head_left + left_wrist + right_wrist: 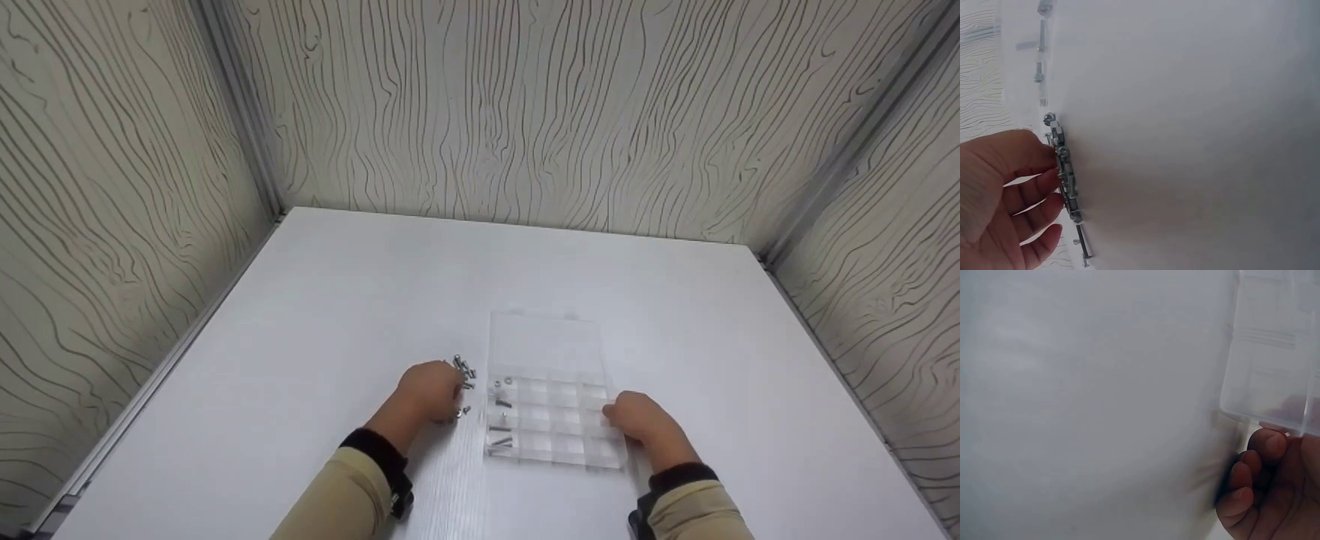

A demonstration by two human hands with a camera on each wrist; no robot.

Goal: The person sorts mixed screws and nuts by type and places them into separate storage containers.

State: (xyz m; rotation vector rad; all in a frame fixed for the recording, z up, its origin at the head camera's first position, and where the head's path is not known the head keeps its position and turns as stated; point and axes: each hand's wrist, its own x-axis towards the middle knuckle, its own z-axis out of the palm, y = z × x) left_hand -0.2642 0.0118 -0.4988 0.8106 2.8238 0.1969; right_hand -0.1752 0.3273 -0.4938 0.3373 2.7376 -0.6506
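A clear plastic compartment box (564, 424) lies on the white table with its lid (545, 342) laid open towards the back. Several screws (501, 441) and a few nuts (508, 380) sit in its leftmost column of compartments. To the left of the box my left hand (430, 390) is down at a loose pile of metal screws and nuts (1066, 174). Its thumb and fingertips touch the pile from one side, loosely bent and spread apart. My right hand (643, 421) grips the box's right edge, the other fingers curled beneath the thumb.
The white table (375, 277) stands between panels (480, 112) with a wood-grain pattern at the back and both sides. A small screw (466, 409) lies apart from the pile, nearer me. Dark straps with devices (401, 491) sit on both wrists.
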